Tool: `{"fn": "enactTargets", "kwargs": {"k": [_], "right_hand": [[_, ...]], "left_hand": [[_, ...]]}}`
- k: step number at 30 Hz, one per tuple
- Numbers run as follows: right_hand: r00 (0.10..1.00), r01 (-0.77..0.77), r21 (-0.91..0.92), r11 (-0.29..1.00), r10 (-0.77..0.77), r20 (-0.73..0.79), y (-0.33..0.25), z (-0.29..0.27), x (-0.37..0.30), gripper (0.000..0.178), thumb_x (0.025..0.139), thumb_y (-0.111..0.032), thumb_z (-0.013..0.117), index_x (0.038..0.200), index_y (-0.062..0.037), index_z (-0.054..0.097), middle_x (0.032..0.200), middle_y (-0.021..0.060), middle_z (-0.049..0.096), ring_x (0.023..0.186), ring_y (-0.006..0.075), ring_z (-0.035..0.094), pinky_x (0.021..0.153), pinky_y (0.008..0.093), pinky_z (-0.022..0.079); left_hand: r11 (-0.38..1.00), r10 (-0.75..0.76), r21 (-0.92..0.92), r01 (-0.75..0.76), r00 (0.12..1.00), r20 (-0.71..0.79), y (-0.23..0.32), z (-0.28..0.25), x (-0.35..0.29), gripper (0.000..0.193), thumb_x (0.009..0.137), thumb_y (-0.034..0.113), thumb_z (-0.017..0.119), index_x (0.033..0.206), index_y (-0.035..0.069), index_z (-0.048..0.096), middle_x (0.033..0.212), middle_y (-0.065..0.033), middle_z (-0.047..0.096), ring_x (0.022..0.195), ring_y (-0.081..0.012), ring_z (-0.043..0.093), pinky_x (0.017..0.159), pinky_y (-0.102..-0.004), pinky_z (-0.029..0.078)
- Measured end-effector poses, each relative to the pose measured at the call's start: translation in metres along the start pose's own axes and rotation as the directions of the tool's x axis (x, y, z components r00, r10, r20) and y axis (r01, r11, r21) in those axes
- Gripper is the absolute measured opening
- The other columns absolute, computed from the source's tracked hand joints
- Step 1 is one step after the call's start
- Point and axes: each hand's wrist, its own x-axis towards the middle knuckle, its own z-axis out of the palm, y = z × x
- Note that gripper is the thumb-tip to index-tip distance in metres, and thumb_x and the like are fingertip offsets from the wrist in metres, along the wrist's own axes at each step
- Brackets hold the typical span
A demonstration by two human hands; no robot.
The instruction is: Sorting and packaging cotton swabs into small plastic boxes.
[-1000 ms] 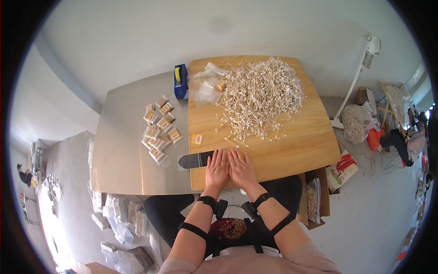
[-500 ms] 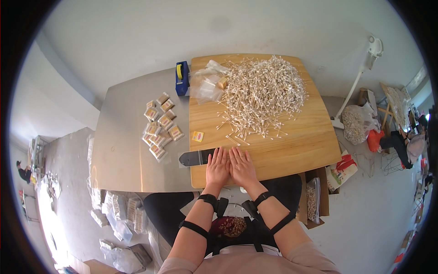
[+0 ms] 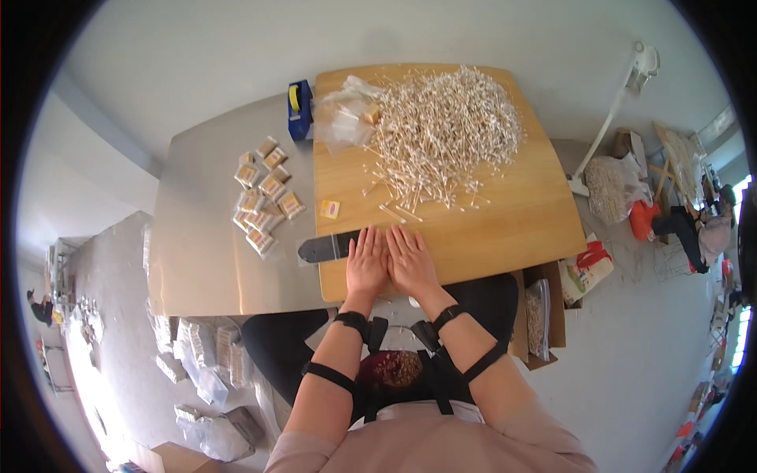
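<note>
My left hand [image 3: 367,264] and my right hand [image 3: 412,264] lie flat side by side near the front edge of the wooden board [image 3: 489,244]. Their fingers are stretched out and point away from me, with the inner edges close together. From beneath my left fingers a dark flat strip with a rounded end [image 3: 322,248] sticks out to the left, inside clear plastic. What lies under the palms is hidden. Beyond my hands spreads a big heap of cotton swabs [image 3: 449,130], a few loose ones nearest my fingertips. A small yellow card [image 3: 330,209] rests left of them.
Several small clear packs of swabs [image 3: 272,188] are on the grey metal tabletop [image 3: 197,236] at left. A blue tape dispenser [image 3: 300,118] stands at the back beside clear plastic bags [image 3: 339,124]. A cardboard box [image 3: 557,315] is below the board's right side.
The whole tabletop sits a little higher and further left in the picture. Both hands stay flat on the board, and the gap between them has narrowed slightly.
</note>
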Motion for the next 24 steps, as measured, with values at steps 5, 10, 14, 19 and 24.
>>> {"fn": "enactTargets", "kwargs": {"k": [5,10,14,19,24], "right_hand": [[0.975,-0.029,0.166,0.986,0.064,-0.213,-0.001,-0.001,0.008,0.043,0.088,-0.015,0.055,0.129,-0.0005,0.056,0.135,0.0184,0.056,0.133,0.0338,0.046,0.111,0.0478,0.035],[0.913,-0.052,0.603,0.796,0.283,-0.295,0.022,0.009,-0.002,0.018,0.078,0.001,0.058,0.092,-0.0053,0.067,0.104,0.013,0.065,0.114,0.0354,0.058,0.098,0.0445,0.046],[0.926,-0.059,0.515,0.855,0.24,-0.292,0.017,0.006,-0.002,0.015,0.074,0.005,0.057,0.076,-0.0064,0.067,0.092,0.0098,0.064,0.107,0.0332,0.061,0.093,0.0432,0.048],[0.927,-0.048,0.481,0.875,0.219,-0.305,0.017,0.004,-0.002,0.015,0.074,0.004,0.058,0.077,-0.0067,0.068,0.092,0.009,0.063,0.107,0.0319,0.061,0.092,0.0425,0.048],[0.922,-0.036,0.446,0.894,0.202,-0.329,0.016,0.002,0.001,0.014,0.073,0.004,0.059,0.077,-0.0064,0.068,0.091,0.0083,0.063,0.107,0.0312,0.06,0.092,0.0431,0.047]], "left_hand": [[1.0,0.002,0.019,-0.002,1.0,0.016,-0.004,0.003,0.004,0.054,0.101,0.032,0.038,0.15,0.009,0.036,0.157,-0.009,0.033,0.147,-0.0234,0.026,0.12,-0.0443,0.018],[1.0,0.027,0.007,-0.026,0.996,-0.086,-0.003,0.005,0.004,0.053,0.102,0.03,0.037,0.15,0.008,0.036,0.157,-0.008,0.033,0.147,-0.0229,0.026,0.12,-0.043,0.018],[1.0,0.026,0.002,-0.026,0.994,-0.106,-0.003,0.005,0.002,0.053,0.102,0.031,0.039,0.15,0.008,0.036,0.157,-0.0075,0.034,0.147,-0.0227,0.028,0.12,-0.0427,0.018],[1.0,0.014,-0.005,-0.014,0.996,-0.092,-0.002,0.004,0.003,0.054,0.102,0.031,0.039,0.15,0.009,0.035,0.157,-0.0076,0.034,0.147,-0.0228,0.028,0.12,-0.0428,0.019],[1.0,0.012,0.01,-0.011,0.997,-0.071,-0.004,0.002,0.004,0.054,0.102,0.031,0.039,0.151,0.009,0.033,0.157,-0.0078,0.033,0.147,-0.0228,0.027,0.12,-0.0428,0.019]]}}
